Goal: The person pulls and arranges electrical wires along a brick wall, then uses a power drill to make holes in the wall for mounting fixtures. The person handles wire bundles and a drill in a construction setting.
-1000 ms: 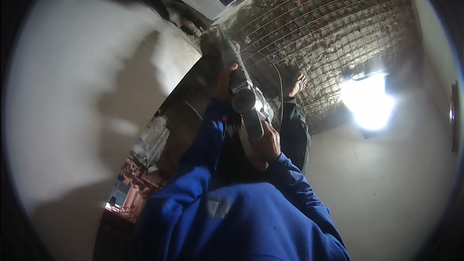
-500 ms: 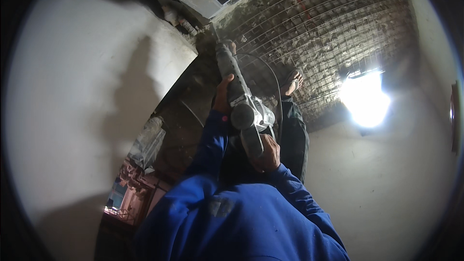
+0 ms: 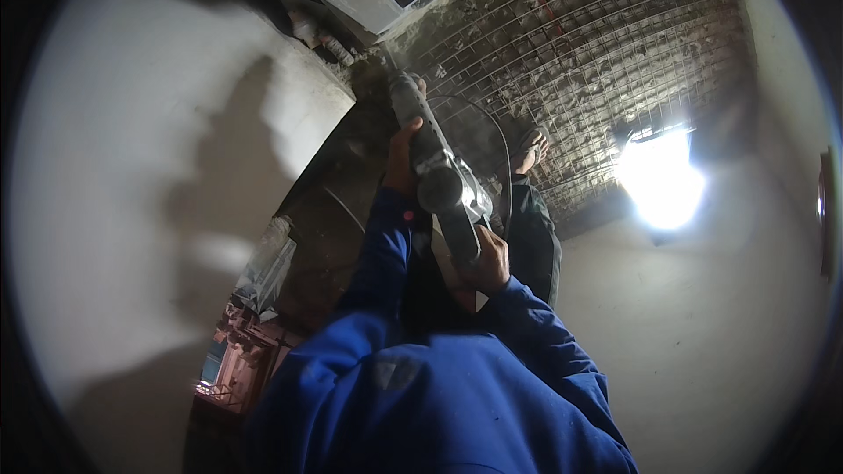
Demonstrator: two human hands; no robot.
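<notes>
A dusty grey demolition hammer [image 3: 411,110] slants away from my body, its thin chisel bit [image 3: 389,58] reaching the rubble by the far wall corner. My left hand [image 3: 402,162] is wrapped around the left side of its barrel, thumb on top. At the rear, my right hand [image 3: 492,263] is closed on the handle; some of its fingers are hidden. A round motor housing [image 3: 440,189] bulges between the two hands. Dark shadow makes the floor around the barrel hard to read.
Wire mesh [image 3: 606,44] covers broken, rough floor ahead and right. My sandalled foot [image 3: 533,149] stands at its edge. A cable [image 3: 497,123] loops beside the hammer. A bright work lamp [image 3: 663,177] glares at right. Pipes [image 3: 334,46] show beside the left wall [image 3: 114,167].
The hammer's rear has dropped slightly and the tool has turned a little, with both hands still on it. The shadow on the left wall has shifted left.
</notes>
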